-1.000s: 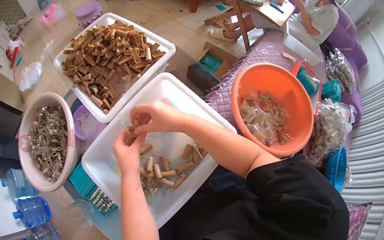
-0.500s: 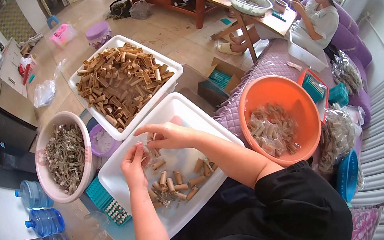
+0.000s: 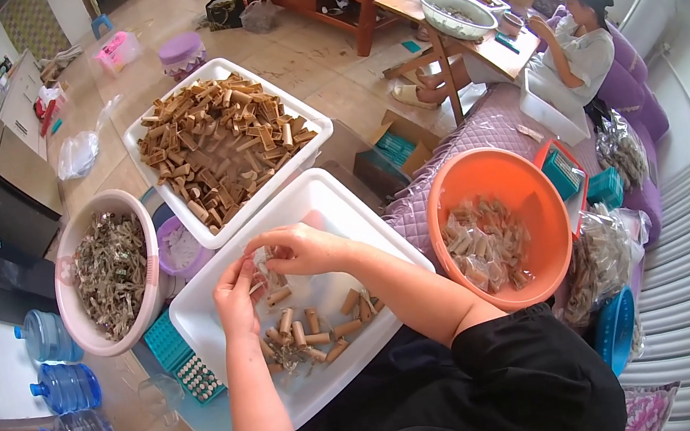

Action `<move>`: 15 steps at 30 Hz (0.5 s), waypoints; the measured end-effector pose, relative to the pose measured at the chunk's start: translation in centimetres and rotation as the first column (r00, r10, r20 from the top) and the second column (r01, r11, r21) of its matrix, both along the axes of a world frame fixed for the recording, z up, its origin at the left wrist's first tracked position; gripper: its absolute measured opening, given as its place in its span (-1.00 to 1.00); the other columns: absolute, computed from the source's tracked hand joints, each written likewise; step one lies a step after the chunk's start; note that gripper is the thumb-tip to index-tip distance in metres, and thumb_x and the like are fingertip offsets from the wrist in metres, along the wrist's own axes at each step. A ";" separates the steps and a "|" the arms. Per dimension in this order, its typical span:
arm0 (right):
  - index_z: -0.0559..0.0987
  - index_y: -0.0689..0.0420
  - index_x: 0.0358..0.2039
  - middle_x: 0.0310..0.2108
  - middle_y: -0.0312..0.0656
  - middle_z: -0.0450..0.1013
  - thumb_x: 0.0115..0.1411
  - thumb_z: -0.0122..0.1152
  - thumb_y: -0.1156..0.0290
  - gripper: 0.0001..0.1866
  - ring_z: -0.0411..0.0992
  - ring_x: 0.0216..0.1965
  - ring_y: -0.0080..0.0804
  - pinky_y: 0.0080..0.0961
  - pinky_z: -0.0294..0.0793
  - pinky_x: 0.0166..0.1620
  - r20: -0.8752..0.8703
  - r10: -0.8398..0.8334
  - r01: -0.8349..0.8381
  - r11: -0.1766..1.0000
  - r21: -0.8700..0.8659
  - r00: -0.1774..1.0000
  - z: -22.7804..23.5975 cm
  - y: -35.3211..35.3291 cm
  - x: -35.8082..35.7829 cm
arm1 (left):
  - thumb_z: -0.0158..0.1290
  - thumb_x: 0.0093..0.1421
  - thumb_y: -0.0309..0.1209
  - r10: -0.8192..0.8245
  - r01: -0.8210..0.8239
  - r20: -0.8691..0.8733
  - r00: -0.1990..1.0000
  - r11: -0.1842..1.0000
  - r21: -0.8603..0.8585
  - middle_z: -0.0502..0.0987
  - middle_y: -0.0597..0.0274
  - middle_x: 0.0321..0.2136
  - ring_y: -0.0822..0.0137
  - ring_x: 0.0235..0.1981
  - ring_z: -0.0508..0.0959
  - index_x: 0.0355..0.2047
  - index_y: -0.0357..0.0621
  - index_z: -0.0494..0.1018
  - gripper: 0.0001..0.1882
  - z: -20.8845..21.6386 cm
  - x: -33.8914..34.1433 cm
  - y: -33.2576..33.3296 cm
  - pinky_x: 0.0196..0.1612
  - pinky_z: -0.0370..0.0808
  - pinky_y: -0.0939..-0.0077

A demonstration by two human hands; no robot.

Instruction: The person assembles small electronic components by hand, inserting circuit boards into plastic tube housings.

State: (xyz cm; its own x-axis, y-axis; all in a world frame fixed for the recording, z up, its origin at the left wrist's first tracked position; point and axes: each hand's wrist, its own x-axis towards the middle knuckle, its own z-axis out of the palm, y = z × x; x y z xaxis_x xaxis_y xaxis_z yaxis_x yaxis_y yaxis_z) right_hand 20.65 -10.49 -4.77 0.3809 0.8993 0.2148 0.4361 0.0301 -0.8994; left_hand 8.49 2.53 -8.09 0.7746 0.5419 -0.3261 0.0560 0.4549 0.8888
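Observation:
Both hands meet above a white plastic tub (image 3: 358, 230). My left hand (image 3: 237, 299) is closed, thumb and fingers pinching a small clear plastic bag (image 3: 265, 281). My right hand (image 3: 305, 249) bends over from the other side, its fingers curled at the same bag. What the bag contains is too small to make out. Just below the fingers lies a single brown tube (image 3: 279, 296). Several more short brown tubes (image 3: 318, 338) lie in the tub's near part, mixed with dry greyish plant scraps (image 3: 289, 357).
Beyond stands a white tray (image 3: 317, 135) heaped with brown split pieces (image 3: 218, 141). A pink basin (image 3: 71, 301) of dry plant bits is at left, near a teal rack (image 3: 170, 344). An orange basin (image 3: 540, 204) holds bagged pieces at right. Another person (image 3: 584, 55) sits farther right.
My right hand's fingers have curled down toward my left hand, onto the clear bag. The whole view has shifted slightly.

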 end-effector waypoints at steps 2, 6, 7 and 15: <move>0.46 0.10 -0.11 -0.47 -0.17 0.45 0.00 0.14 0.55 -0.62 0.43 -0.51 -0.54 -0.61 0.44 -0.41 0.004 -0.003 0.003 1.000 -0.017 1.000 0.0 -0.2 -0.2 | 0.06 0.15 -0.35 0.006 -0.006 0.006 1.000 1.000 -0.014 0.50 0.38 -0.42 0.53 -0.47 0.47 -0.21 -0.15 0.48 -0.78 -0.5 -0.1 0.1 -0.44 0.47 0.66; 0.47 0.15 -0.19 -0.61 -0.21 0.41 -0.04 0.16 0.53 -0.68 0.39 -0.58 -0.50 -0.57 0.40 -0.46 0.033 -0.073 0.072 0.997 0.024 0.997 -1.1 -0.2 0.0 | 0.04 0.16 -0.34 -0.017 0.017 0.032 0.999 1.000 -0.007 0.48 0.38 -0.44 0.51 -0.46 0.49 -0.23 -0.13 0.48 -0.80 -0.5 0.3 -0.5 -0.44 0.50 0.63; 0.48 0.18 -0.23 -0.64 -0.19 0.39 -0.05 0.16 0.52 -0.71 0.37 -0.63 -0.45 -0.53 0.38 -0.49 0.019 -0.081 0.080 0.995 0.066 0.997 -1.2 -0.3 -0.1 | 0.04 0.16 -0.34 -0.026 0.026 0.032 0.999 1.000 -0.013 0.48 0.38 -0.44 0.51 -0.46 0.49 -0.23 -0.13 0.48 -0.80 -0.7 0.3 -0.6 -0.44 0.50 0.63; 0.51 0.16 -0.28 -0.59 -0.22 0.40 -0.02 0.17 0.48 -0.77 0.37 -0.56 -0.51 -0.56 0.39 -0.44 0.042 -0.027 0.028 1.000 -0.010 0.999 -1.5 0.2 0.4 | 0.06 0.15 -0.33 0.003 -0.002 -0.032 0.999 0.999 0.054 0.47 0.38 -0.42 0.50 -0.44 0.46 -0.24 -0.09 0.47 -0.80 -0.5 0.1 -0.2 -0.43 0.49 0.59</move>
State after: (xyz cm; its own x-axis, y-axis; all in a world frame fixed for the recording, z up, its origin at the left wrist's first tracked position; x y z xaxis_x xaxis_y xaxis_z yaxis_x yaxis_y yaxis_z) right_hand 21.04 -10.31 -6.28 0.3964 0.8909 0.2218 0.4739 0.0084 -0.8805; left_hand 8.58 2.36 -8.61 0.7628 0.5612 -0.3214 0.0840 0.4067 0.9097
